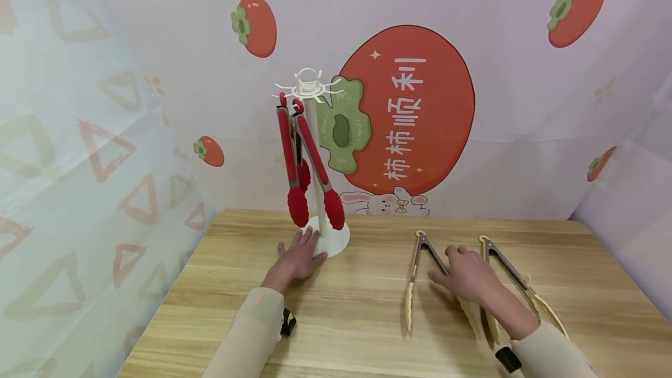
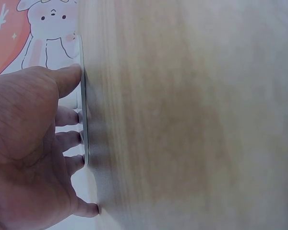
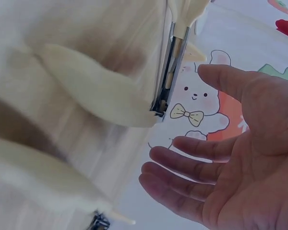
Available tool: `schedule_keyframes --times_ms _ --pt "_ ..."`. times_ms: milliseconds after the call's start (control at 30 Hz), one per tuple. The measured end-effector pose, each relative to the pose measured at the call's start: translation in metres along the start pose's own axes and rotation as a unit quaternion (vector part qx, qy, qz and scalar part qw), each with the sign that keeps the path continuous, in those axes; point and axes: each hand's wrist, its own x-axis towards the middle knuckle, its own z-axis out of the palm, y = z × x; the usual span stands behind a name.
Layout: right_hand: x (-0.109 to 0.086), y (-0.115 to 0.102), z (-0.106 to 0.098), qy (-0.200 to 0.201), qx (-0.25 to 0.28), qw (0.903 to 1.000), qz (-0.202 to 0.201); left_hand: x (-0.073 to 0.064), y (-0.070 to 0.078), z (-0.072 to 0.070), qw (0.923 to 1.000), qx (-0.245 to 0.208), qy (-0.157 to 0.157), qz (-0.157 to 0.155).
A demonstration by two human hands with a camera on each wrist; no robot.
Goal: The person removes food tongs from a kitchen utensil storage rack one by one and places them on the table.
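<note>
My left hand (image 1: 299, 258) rests with extended fingers on the round white base (image 1: 338, 245) of a hook stand. In the left wrist view, the fingertips touch the thin base (image 2: 84, 115). Red tongs (image 1: 285, 144) hang by their loops from the stand's hooks (image 1: 310, 91), their scalloped heads pointing down. My right hand (image 1: 467, 273) hovers over tongs with cream tips (image 1: 416, 267), its fingers loosely spread and holding nothing in the right wrist view. A second pair of cream-tipped tongs (image 1: 517, 276) lies to the right, partly hidden by the right forearm. Both pairs are spread apart.
The wooden table (image 1: 362, 308) carries the stand at its back left. Behind it hangs a fabric backdrop (image 1: 504, 150) printed with persimmons and a rabbit. More fabric (image 1: 68, 150) closes off the left side.
</note>
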Motion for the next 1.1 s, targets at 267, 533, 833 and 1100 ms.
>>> schedule_keyframes --times_ms 267,533,833,1100 --pt "-0.016 0.005 0.002 0.015 -0.009 0.9997 -0.020 0.000 0.000 -0.001 1.0000 0.004 0.001 -0.001" --pt "-0.029 0.014 0.008 0.083 -0.014 0.9951 -0.051 0.000 0.001 0.000 1.0000 0.008 0.003 0.001" --pt "-0.042 0.017 0.005 0.126 -0.011 0.9891 -0.075 -0.003 0.003 -0.001 1.0000 -0.002 0.006 0.000" --pt "-0.056 0.015 0.002 0.181 -0.010 0.9779 -0.104 0.000 0.000 -0.002 0.9986 -0.041 0.032 0.005"
